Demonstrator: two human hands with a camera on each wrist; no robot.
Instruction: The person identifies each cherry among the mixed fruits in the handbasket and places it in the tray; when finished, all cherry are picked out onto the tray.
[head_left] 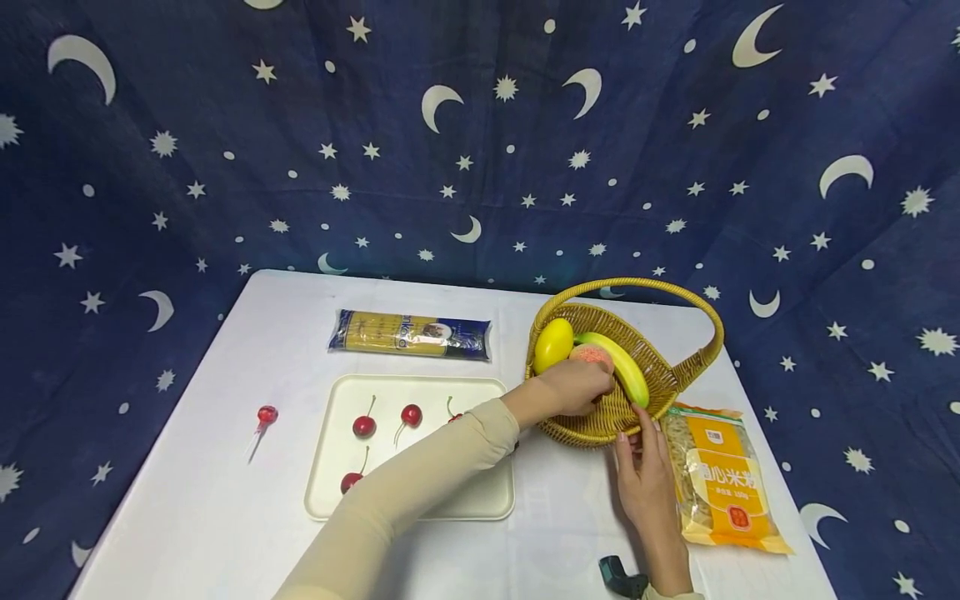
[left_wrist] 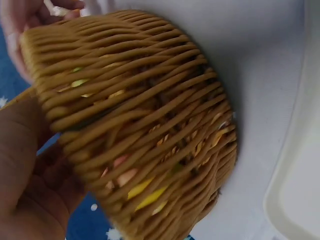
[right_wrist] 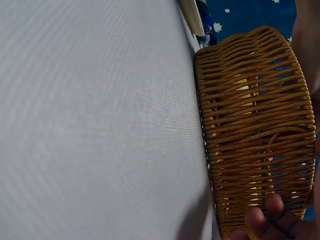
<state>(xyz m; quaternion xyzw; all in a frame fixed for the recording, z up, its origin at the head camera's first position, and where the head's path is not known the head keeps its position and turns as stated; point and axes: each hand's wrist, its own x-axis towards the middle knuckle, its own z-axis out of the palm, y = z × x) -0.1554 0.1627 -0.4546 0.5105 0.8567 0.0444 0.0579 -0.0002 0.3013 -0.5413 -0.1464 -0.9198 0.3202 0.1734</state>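
A wicker basket (head_left: 573,429) with a tall handle stands at the table's back right. It holds a yellow mango-like fruit (head_left: 553,343), a banana (head_left: 624,367) and a round pinkish speckled item (head_left: 594,357). My left hand (head_left: 573,387) reaches over the basket's near rim, right beside the pinkish item. Its fingertips are hidden, so a grip cannot be made out. At the front right my right hand (head_left: 645,479) grips the basket's rim near the banana's lower end. In the right wrist view, its fingertips (right_wrist: 275,207) lie against the outer weave.
A cream tray (head_left: 322,467) with several cherries lies under my left forearm. Behind it is a spaghetti pack (head_left: 408,335). A red lollipop (head_left: 266,414) lies at left, an orange noodle bag (head_left: 723,479) right of the basket. A dark object (head_left: 618,577) is by my right wrist.
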